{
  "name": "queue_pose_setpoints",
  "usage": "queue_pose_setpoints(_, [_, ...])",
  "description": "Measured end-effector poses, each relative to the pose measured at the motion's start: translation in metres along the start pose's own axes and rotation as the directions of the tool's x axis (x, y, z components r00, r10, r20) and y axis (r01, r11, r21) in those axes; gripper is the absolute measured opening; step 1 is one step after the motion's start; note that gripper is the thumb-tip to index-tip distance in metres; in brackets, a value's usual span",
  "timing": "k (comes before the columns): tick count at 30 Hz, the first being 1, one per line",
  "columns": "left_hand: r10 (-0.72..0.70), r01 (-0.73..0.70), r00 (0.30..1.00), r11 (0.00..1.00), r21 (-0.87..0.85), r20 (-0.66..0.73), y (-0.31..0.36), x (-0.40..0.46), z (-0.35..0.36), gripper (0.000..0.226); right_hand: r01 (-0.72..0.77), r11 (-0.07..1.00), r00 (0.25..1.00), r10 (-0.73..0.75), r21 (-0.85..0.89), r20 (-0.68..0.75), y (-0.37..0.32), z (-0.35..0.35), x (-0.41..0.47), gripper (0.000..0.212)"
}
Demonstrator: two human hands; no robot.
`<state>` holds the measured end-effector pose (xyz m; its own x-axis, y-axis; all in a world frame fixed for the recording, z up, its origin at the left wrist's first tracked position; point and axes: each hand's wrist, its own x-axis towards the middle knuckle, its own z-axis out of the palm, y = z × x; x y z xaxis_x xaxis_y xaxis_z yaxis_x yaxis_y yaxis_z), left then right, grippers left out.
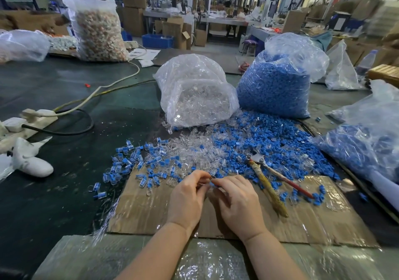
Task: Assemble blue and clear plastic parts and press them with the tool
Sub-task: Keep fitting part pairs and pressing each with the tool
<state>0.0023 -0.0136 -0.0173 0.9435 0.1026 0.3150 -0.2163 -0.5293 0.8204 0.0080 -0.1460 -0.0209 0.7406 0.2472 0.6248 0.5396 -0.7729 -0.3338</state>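
Cardboard (226, 219) beneath both part-pinching hands

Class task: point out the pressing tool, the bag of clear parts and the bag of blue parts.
pressing tool (271, 190): head view, wrapped handle.
bag of clear parts (196, 93): head view, front.
bag of blue parts (276, 87): head view, side.

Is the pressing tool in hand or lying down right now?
Lying down. The tool rests on the cardboard beside the right hand; both hands pinch small parts.

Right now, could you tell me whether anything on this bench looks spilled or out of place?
Mostly the loose blue and clear parts, strewn across the table from the bags. The pliers lie half-buried at the heap's edge.
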Motion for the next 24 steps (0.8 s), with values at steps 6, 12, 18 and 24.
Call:
queue_pose_setpoints(6, [-0.022,0.022,1.0,1.0,-0.017,0.0,-0.0027,0.0006,0.0007,0.018,0.019,0.999,1.0,-0.018,-0.041,0.026,-0.0001,0.0009,0.0005,0.009])
queue_pose_setpoints(12, [0.099,-0.101,0.994,0.992,0.07,0.038,-0.0012,0.0009,0.0005,0.031,-0.129,0.992,0.989,0.129,0.008,-0.075,0.0043,0.0022,0.0005,0.011])
queue_pose_setpoints(18, [0.12,-0.126,0.991,0.987,0.099,0.059,-0.0001,0.0012,0.0003,0.014,-0.087,0.995,0.996,0.087,0.047,-0.016,0.0016,0.001,0.0005,0.024])
queue_pose_setpoints(24, [-0.019,0.019,1.0,0.999,0.05,-0.009,-0.0025,0.0015,0.0019,0.009,-0.074,0.977,0.996,0.083,-0.201,0.035,0.0019,0.0038,0.0014,0.024])
